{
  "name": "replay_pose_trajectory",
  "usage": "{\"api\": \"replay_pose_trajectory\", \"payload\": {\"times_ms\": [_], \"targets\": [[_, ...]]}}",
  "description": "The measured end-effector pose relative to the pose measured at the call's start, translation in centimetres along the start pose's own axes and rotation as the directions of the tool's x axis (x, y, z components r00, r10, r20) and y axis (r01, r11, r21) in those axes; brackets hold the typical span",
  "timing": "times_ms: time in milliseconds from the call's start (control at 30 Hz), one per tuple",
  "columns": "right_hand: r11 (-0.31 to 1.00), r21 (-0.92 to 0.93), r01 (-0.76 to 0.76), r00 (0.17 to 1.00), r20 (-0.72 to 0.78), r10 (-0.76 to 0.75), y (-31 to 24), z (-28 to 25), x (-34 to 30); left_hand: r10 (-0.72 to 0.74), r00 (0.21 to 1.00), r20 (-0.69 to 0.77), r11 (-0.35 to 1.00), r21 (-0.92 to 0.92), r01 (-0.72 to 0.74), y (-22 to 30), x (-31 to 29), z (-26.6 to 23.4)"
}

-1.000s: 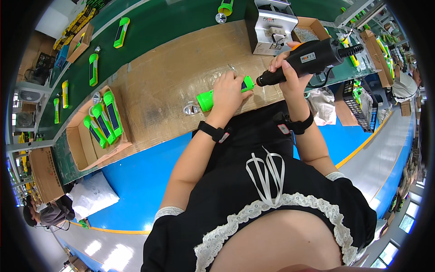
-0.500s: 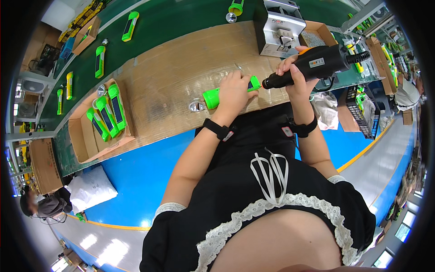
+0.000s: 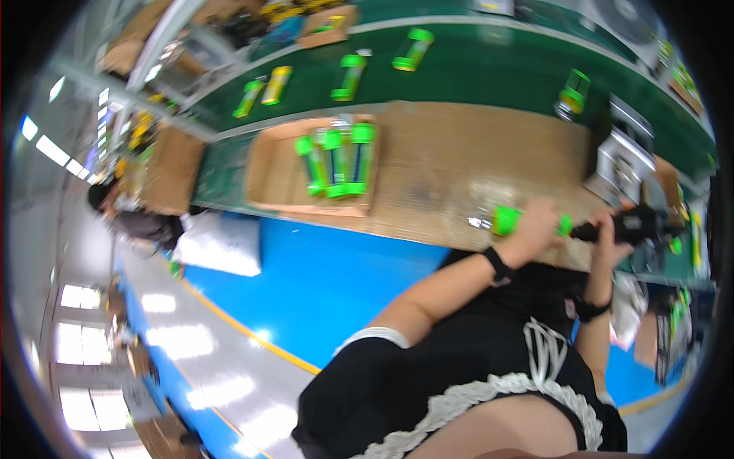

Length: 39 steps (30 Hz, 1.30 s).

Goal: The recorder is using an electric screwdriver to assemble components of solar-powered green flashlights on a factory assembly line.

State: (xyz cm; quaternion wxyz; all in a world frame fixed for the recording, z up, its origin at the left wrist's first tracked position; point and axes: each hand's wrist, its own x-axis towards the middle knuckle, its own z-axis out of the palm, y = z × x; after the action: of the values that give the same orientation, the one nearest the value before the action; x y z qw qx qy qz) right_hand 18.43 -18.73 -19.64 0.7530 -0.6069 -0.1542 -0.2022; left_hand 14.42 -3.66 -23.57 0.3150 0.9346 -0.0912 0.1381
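Note:
My left hand (image 3: 539, 226) is closed over a bright green flashlight (image 3: 505, 220), pressing it on the cardboard sheet. A shiny reflector piece (image 3: 479, 222) lies by the flashlight's wide end. My right hand (image 3: 606, 243) grips a black electric screwdriver (image 3: 646, 224), held nearly level. Its tip points left at the flashlight's narrow end; blur hides whether the two touch. Left of my hands, an open cardboard box (image 3: 306, 206) holds several green flashlights (image 3: 333, 163) with dark panels.
Brown cardboard (image 3: 443, 153) covers the bench in front of me. Along the green conveyor (image 3: 466, 73) beyond lie several green flashlights (image 3: 349, 77) and a yellow one (image 3: 276, 85). A silver machine (image 3: 621, 164) stands at right. A white sack (image 3: 222, 243) sits at the bench's left, near a seated person (image 3: 141, 218).
The view has swung left, so the bench appears farther right and blurred. The screwdriver tip looks closer to the flashlight's end. Both hands keep their holds.

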Motion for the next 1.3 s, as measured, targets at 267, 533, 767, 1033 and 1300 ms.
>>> {"api": "replay_pose_trajectory", "payload": {"times_ms": [267, 533, 767, 1033, 1300], "targets": [[0.996, 0.066, 0.061, 0.977, 0.198, -0.073, 0.5, 1.3, 0.1, 0.053, 0.998, -0.029, 0.998, 0.039, -0.052, -0.1, 0.4, -0.7], [1.000, 0.016, 0.010, 0.990, 0.141, -0.012, 2.0, 0.4, 1.5, 0.179, 0.971, -0.161, 0.984, 0.035, -0.176, -0.4, 0.5, 0.0], [0.998, 0.052, 0.017, 0.992, 0.121, -0.024, 3.4, -0.6, 2.0, 0.189, 0.969, -0.160, 0.980, 0.098, -0.175, -0.2, 0.3, 0.4], [0.995, 0.063, 0.075, 0.989, 0.125, -0.083, 3.8, -0.1, 3.0, 0.264, 0.959, -0.107, 0.953, 0.185, -0.241, -0.4, 1.1, 2.4], [0.994, 0.036, 0.107, 0.982, 0.152, -0.111, 3.6, 0.3, 3.8, 0.211, 0.977, -0.032, 0.960, 0.197, -0.201, -0.6, 1.4, 2.3]]}}
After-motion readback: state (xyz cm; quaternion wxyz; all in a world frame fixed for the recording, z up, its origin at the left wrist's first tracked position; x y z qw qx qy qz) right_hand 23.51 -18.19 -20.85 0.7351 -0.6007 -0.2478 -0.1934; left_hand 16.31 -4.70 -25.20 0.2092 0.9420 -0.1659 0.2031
